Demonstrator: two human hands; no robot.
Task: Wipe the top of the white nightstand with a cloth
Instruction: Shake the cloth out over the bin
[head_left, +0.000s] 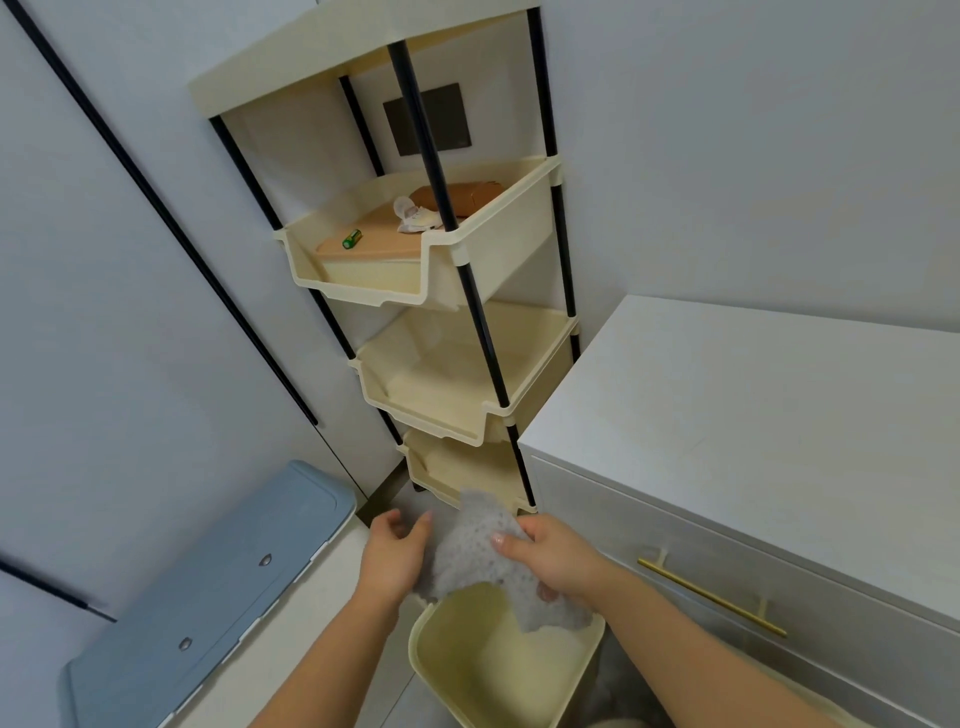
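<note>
a: well, where is the cloth (478, 545) sitting right now?
b: it's hanging in the air between the two hands, low in the view, just above the open cream bin (415, 654). it's a grey dotted rag, crumpled, with one corner drooping across the bin's far rim.
a: who is holding it?
b: the right hand (556, 564) is gripping it, with the thumb pressing on top and the fingers curling round the fabric underneath. the left hand (395, 556) is hovering at the cloth's left edge with its fingers loose and relaxed, pinching nothing. i cannot tell if the palm is touching the fabric.
a: and the white nightstand (753, 415)?
b: it's standing on the right, with its flat top apart from the cloth. a gold bar handle (711, 597) is running across its drawer front, just beside the right forearm.
a: anything else?
b: a cream corner rack (498, 260) with black poles is standing behind the hands. its upper tray is holding a green battery (352, 239), a crumpled wrapper (415, 215) and a brown packet (457, 200). a blue-lidded box (208, 571) is sitting at lower left.
</note>
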